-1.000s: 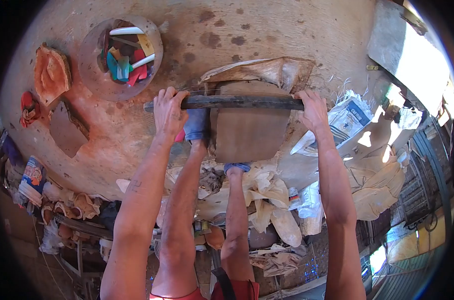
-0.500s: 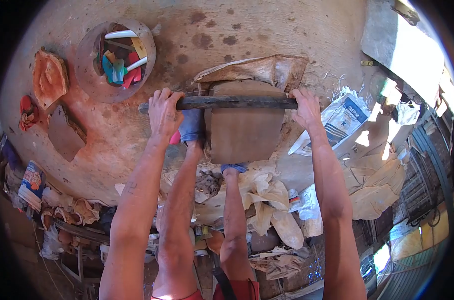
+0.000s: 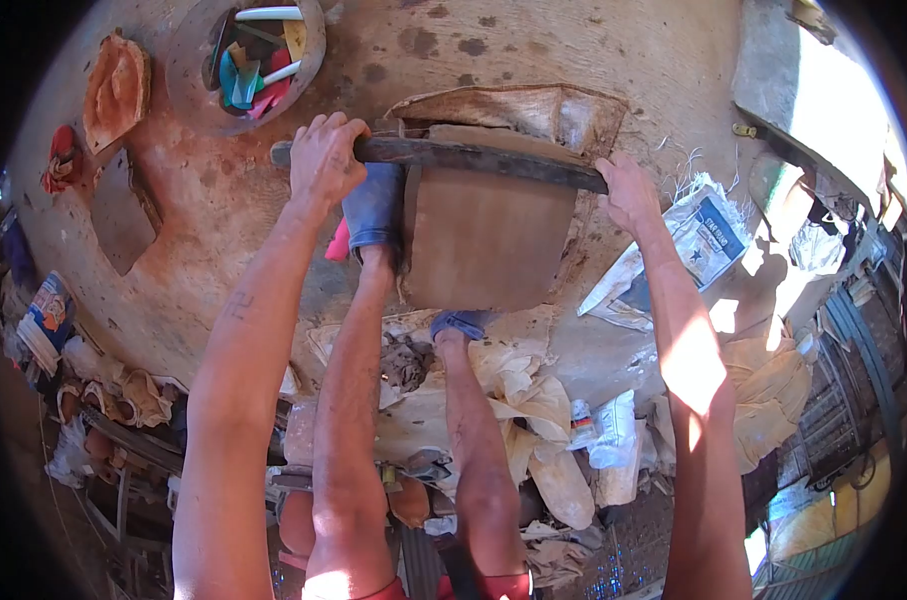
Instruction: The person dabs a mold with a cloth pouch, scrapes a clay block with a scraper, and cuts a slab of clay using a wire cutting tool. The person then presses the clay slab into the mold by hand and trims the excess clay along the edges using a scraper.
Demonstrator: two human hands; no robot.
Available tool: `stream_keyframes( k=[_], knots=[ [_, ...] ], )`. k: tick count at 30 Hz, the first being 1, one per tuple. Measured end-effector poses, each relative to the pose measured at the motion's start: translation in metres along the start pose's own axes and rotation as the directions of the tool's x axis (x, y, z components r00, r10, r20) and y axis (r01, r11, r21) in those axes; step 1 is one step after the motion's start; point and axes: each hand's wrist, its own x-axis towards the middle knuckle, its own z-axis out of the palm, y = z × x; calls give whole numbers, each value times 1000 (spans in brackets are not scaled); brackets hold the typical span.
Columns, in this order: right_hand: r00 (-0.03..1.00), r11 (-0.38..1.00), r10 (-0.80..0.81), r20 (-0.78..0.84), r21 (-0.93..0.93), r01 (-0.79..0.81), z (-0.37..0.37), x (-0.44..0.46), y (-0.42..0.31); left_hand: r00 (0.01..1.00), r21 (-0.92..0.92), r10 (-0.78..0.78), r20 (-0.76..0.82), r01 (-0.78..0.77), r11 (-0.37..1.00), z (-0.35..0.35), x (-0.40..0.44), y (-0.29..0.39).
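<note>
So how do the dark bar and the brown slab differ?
The dark bar is long and narrow, while the brown slab is broad and roughly rectangular. The bar looks nearly black; the slab is a lighter brown. The left hand and right hand hold the bar, but neither touches the slab. Both look plain, without visible print.

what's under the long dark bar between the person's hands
Beneath the long dark bar, a flat brown slab shows on both sides, with stained brown cloth beyond. The strip directly under the bar is covered, so contact there cannot be judged.
</note>
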Motion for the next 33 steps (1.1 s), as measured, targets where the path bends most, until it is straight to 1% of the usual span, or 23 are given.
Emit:
stream_keyframes(
  k=[2, 3, 5, 6, 8, 10, 12, 14, 15, 17, 20, 23, 26, 27, 29, 33],
  knots=[
    [992, 997, 70, 106, -23, -68, 0, 1, -7, 1000, 16, -20, -1, 20, 1000, 7, -1, -3],
    [993, 998, 63, 97, -26, -60, 4, 0, -11, 1000, 20, -26, -12, 26, 999, 8, -3, -3],
    [986, 994, 113, 123, -15, -112, 8, -7, -13, 999, 25, 0, -43, 1, 1000, 12, -6, 0],
    [987, 994, 109, 119, -28, -106, 12, -12, -11, 999, 18, -8, -53, 9, 1000, 15, -9, 4],
    [986, 991, 129, 101, 32, -133, 21, -20, -14, 998, 25, 25, -59, -24, 999, 15, -16, 5],
    [988, 990, 120, 95, 58, -126, 33, -33, -15, 998, 31, 23, -57, -22, 999, 20, -34, 10],
    [987, 989, 120, 108, 77, -129, 46, -55, -17, 999, 21, 23, -40, -22, 1000, 29, -57, 21],
    [987, 991, 127, 101, 40, -131, 62, -77, -23, 999, 42, -48, 18, 48, 998, 37, -78, 31],
    [985, 990, 127, 113, 53, -134, 71, -87, -25, 998, 48, -47, 34, 46, 998, 41, -89, 33],
    [987, 985, 108, 115, 125, -122, 87, -109, -30, 1000, 15, -5, 10, 5, 1000, 48, -114, 37],
    [976, 983, 129, 174, 105, -149, 106, -136, -41, 998, 17, -15, 61, 14, 1000, 53, -142, 47],
    [976, 982, 121, 179, 119, -143, 132, -166, -50, 994, -8, -43, 100, 44, 999, 65, -174, 50],
    [968, 976, 135, 210, 139, -166, 146, -188, -65, 991, -18, -37, 132, 40, 999, 66, -199, 54],
    [969, 976, 130, 208, 143, -162, 155, -196, -73, 990, -13, -41, 132, 43, 999, 67, -209, 52],
    [968, 971, 151, 203, 153, -184, 175, -214, -80, 998, -60, 13, 68, -9, 998, 78, -225, 52],
    [968, 964, 170, 184, 174, -203, 187, -231, -89, 998, -70, 15, 69, -10, 998, 84, -238, 53]
  ],
)
